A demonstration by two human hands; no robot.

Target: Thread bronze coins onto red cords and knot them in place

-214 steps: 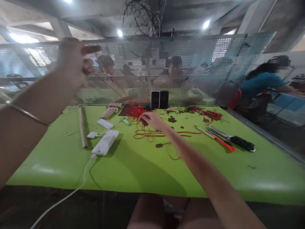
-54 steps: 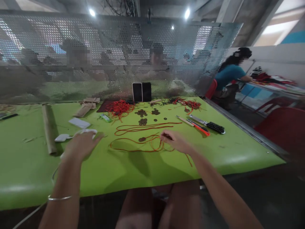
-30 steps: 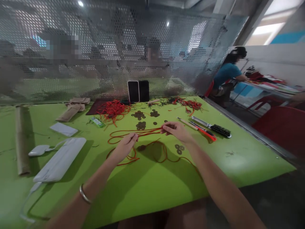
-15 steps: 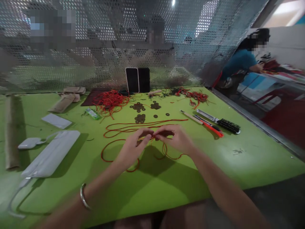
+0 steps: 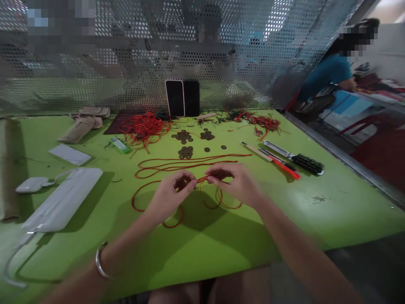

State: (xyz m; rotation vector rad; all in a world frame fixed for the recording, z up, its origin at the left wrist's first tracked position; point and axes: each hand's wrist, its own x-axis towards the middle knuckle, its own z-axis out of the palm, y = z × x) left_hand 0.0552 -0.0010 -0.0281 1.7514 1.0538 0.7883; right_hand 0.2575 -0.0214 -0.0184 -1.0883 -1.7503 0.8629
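Observation:
Between my two hands a thin red cord is stretched over a short gap, its loops hanging down to the green table. My left hand pinches one part of it between thumb and fingers. A little to the right, my right hand pinches the other part, fingers bent. Whether there is a knot in the cord is too small to tell. Behind my hands more red cord lies in long loops. Beyond that are piles of round dark coins with holes in them.
At the back stand a white-framed phone and a tangle of red cord. To the right lie a hairbrush and a red-handled tool. A white zipped pouch lies left. A person in blue sits farther right.
My hands have drawn slightly apart, so a short stretch of red cord now shows between the fingertips. The whole view has shifted a little.

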